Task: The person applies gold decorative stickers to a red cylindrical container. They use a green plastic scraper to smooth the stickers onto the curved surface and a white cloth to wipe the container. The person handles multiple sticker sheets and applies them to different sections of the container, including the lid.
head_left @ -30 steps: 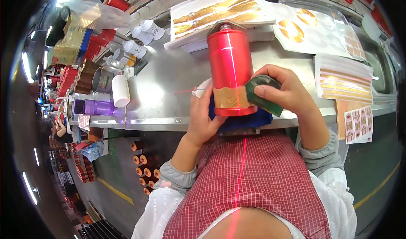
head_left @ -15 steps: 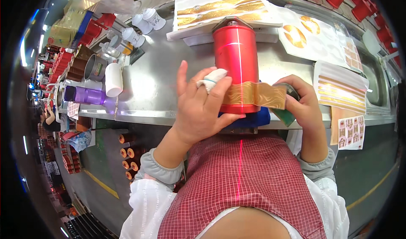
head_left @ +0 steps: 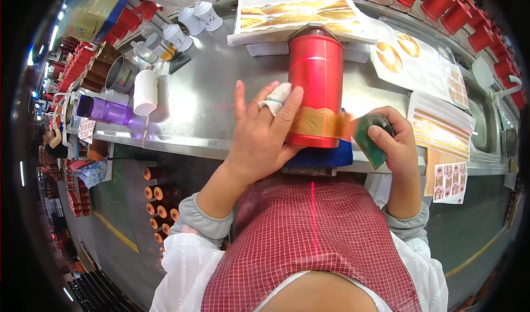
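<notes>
A red cylindrical canister (head_left: 316, 72) lies on the metal bench with a gold wave-patterned decal strip (head_left: 316, 123) round its near end. The strip's right end stands off the surface, blurred by motion. My left hand (head_left: 256, 127) rests against the canister's left side, thumb low by its near rim, fingers apart and stretched out. A white wrap (head_left: 276, 98) covers one of its fingers. To the right, apart from the strip, my right hand (head_left: 400, 141) grips a dark green flat scraper (head_left: 369, 142) between thumb and fingers.
A blue pad (head_left: 323, 158) sits under the canister's near end. Gold decal sheets (head_left: 298, 14) lie behind, with more sheets (head_left: 441, 125) at right beside a sink (head_left: 486, 119). White bottles (head_left: 207, 15), a white cup (head_left: 145, 94) and a purple bottle (head_left: 109, 111) stand or lie at left.
The strip's right end, stretched out to my right hand before, is now free of it and bent nearer the canister. My right hand still grips the scraper, which shows more fully.
</notes>
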`<state>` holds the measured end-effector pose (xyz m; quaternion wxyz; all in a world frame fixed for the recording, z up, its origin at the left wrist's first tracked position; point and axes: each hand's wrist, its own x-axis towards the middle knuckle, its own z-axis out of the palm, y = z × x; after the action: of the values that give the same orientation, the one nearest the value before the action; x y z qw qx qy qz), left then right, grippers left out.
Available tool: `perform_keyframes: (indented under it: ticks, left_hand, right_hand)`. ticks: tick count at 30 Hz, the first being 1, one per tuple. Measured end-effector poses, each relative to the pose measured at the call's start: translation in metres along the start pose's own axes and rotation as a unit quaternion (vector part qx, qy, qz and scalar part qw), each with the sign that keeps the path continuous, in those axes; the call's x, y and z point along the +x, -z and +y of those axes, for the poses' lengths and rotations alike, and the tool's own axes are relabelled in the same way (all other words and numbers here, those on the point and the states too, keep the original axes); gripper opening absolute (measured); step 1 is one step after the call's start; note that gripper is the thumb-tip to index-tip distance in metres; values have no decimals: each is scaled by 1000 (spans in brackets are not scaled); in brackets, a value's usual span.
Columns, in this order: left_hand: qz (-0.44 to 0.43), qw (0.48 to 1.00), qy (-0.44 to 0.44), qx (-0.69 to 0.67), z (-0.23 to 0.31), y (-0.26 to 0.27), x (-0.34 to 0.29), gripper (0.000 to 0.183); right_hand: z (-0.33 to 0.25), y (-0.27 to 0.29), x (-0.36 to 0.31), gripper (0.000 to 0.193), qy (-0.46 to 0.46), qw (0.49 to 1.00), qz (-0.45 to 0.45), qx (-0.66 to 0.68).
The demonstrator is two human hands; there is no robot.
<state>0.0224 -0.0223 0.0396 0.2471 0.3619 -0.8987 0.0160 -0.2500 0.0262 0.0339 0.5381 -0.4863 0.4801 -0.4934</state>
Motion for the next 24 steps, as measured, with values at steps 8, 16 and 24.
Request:
perform_keyframes:
  ticks: [8, 16, 24]
  left_hand:
    - [17, 985, 74, -158, 9, -10, -7, 85]
    - [33, 965, 108, -235, 11, -25, -15, 80]
    - [35, 961, 117, -249, 14, -25, -15, 79]
  right_hand:
    - [6, 4, -6, 19, -2, 999, 28, 33]
    - [43, 9, 2, 45, 113, 949, 59, -290]
    - [32, 3, 27, 28, 107, 904, -40, -412]
